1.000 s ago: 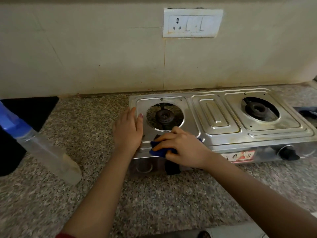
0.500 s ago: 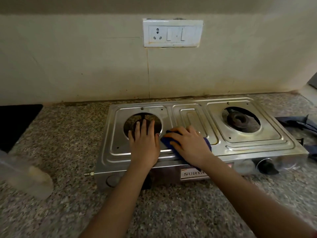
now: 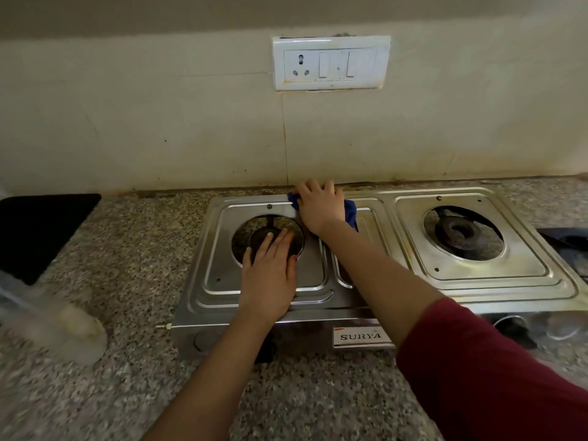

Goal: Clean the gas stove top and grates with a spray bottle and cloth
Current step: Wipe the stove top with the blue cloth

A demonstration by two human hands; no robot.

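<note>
A two-burner steel gas stove [image 3: 477, 281] sits on the speckled granite counter, its grates off. My left hand [image 3: 270, 275] rests flat, fingers straight, over the front edge of the left burner opening [image 3: 251, 230]. My right hand [image 3: 319, 205] presses a dark blue cloth [image 3: 350, 211] onto the stove's back edge, between the left burner and the centre panel. The fingers spread over the cloth. A clear spray bottle [image 3: 54, 316] lies blurred on the counter at the far left. The right burner [image 3: 458, 233] is uncovered.
The tiled wall with a white socket and switch plate [image 3: 331, 63] rises right behind the stove. A black surface [image 3: 38, 230] lies at the left. Dark objects [image 3: 569, 243] lie beside the stove's right end. Bare granite [image 3: 302, 393] stretches in front of the stove.
My right hand slid the blue cloth from the stove's front edge up to its back edge. My left hand shifted from the stove's left rim to the left burner opening.
</note>
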